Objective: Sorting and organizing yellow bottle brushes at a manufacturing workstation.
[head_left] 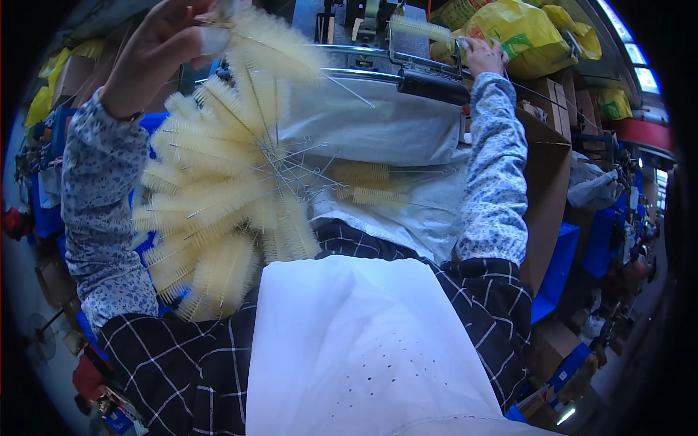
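My left hand (163, 51), with white wrapping on a digit, is closed around a cream-bristled bottle brush (273, 47) raised at the upper left; its bare wire stem points down to the right. At the machine (411, 45), the curled fingers of my right hand (485, 57) grip the end of another bottle brush (422, 29) lying across the top. Below my left hand, a large fanned pile of similar brushes (211, 196) has its looped wire ends gathered toward the middle. Two more brushes (382, 196) lie apart on the white sheet (371, 120).
A black roller-like bar (434, 86) and metal rails cross the machine's near side. Yellow bags (516, 36) sit behind my right hand. A cardboard box (545, 196) stands beside my right arm, with a blue bin (556, 272) past it. A white apron (349, 341) covers my lap.
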A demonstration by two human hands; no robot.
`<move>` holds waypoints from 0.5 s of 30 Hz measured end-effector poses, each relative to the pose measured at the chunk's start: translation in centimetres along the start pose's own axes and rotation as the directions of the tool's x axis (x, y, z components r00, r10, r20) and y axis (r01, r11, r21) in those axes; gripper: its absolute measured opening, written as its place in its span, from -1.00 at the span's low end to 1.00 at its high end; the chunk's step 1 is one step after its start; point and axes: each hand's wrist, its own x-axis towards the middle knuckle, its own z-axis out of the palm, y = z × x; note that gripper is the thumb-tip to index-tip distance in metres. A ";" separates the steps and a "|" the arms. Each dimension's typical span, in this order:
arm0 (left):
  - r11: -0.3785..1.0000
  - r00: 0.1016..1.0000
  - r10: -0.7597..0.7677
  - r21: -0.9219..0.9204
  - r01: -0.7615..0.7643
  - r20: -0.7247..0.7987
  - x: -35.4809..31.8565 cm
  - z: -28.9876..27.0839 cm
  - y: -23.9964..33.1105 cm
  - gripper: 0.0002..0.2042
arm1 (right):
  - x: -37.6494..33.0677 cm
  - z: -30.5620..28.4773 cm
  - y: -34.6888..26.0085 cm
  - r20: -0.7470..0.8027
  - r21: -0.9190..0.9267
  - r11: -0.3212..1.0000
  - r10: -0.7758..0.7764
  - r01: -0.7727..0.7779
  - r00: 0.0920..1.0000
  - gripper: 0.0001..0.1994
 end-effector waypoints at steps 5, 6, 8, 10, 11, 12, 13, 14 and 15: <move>0.996 0.988 -0.039 -0.073 0.050 0.147 1.5 1.2 -1.2 -0.45 | -1.6 -3.4 8.3 0.347 0.565 0.825 -0.230 -0.007 0.909 -0.76; 0.992 0.988 -0.001 -0.121 0.020 0.156 1.7 1.5 -0.9 -0.44 | -2.7 -4.9 9.7 0.427 0.730 0.669 -0.285 -0.141 0.858 -0.74; 0.975 0.982 0.063 -0.220 -0.023 0.176 2.1 2.3 -0.7 -0.40 | -4.8 -9.6 7.2 0.570 0.792 0.488 -0.378 -0.366 0.730 -0.70; 0.975 0.984 0.106 -0.209 -0.074 0.143 3.7 4.3 0.0 -0.44 | -5.8 -12.0 4.1 0.414 0.873 0.467 -0.562 -0.139 0.716 -0.55; 0.974 0.986 0.086 -0.220 -0.052 0.144 3.8 5.4 -0.3 -0.47 | -5.8 -12.0 0.8 0.366 0.923 0.345 -0.660 -0.169 0.655 -0.54; 0.946 0.991 0.090 -0.320 -0.054 0.100 4.7 7.4 1.0 -0.53 | -5.9 -13.0 -2.5 0.309 0.951 0.232 -0.737 -0.205 0.601 -0.52; 0.950 0.993 0.085 -0.309 -0.054 0.087 5.1 8.5 1.2 -0.61 | -6.8 -13.8 -5.9 0.230 0.956 0.059 -0.755 -0.286 0.613 -0.55; 0.953 0.994 0.083 -0.298 -0.057 0.076 5.1 9.3 0.9 -0.67 | -8.0 -14.8 -8.9 0.150 0.928 -0.114 -0.759 -0.356 0.634 -0.58; 0.979 0.995 0.029 -0.206 -0.008 0.099 4.9 9.8 0.7 -0.69 | -8.9 -16.2 -11.4 0.262 0.835 -0.131 -0.760 -0.535 0.594 -0.60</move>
